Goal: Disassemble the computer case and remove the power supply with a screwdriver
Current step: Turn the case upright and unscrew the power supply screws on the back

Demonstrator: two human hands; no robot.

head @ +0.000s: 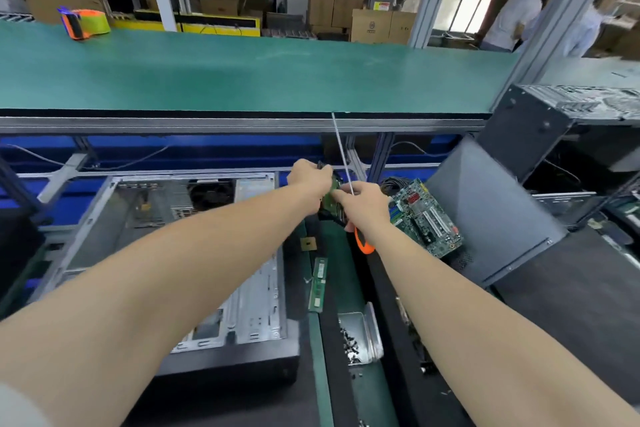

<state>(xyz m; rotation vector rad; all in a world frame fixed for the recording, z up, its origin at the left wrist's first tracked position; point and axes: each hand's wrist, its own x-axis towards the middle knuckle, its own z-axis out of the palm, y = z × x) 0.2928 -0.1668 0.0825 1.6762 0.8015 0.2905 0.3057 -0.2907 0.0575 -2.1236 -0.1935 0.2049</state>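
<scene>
Both arms reach out over the low bench. The open computer case lies flat on it to the left, under the left forearm, with a fan showing at its far end. The left hand is held above the bench just past the case's far right corner, its grip clamped on a dark component with a green board on its face. The right hand touches the same component, and its grip is closed round a screwdriver. The orange handle pokes out below the wrist and the thin shaft points up and away.

A bare motherboard leans just right of the hands against a grey side panel. Nearer, a memory stick lies on the bench, and beyond it toward me a metal tin holds small dark screws. An orange tape dispenser sits far off on the green upper surface.
</scene>
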